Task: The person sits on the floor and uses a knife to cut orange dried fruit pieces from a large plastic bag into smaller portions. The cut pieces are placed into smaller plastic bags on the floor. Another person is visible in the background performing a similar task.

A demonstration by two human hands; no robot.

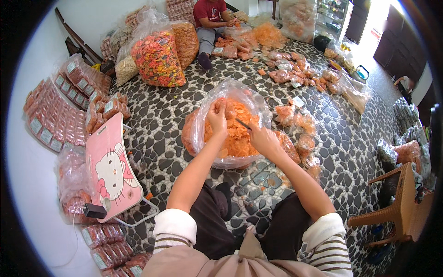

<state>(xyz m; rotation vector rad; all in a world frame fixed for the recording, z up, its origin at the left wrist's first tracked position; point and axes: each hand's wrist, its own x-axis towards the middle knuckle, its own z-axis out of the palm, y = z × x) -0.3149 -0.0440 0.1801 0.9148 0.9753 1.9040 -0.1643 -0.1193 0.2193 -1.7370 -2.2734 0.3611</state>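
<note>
A large clear plastic bag [265, 104] stands open on the floor in front of me, filled with thin orange chips [240, 145]. Over its left part is my left hand [218, 117], the fingers pinched together; what they hold, if anything, I cannot make out. My right hand [264, 137], above the right side of the bag, is closed around a thin dark tool that looks like a knife [242, 123]. Its tip points left toward my other hand, above the chips.
To my left is a pink folding table [104, 143] beside stacked packs [57, 115]. Big bags of colourful snacks [157, 60] stand far left. A person [213, 23] sits at the back near orange chip piles [267, 34]. Small packs [304, 145] lie right; a brown chair [397, 207] stands beyond.
</note>
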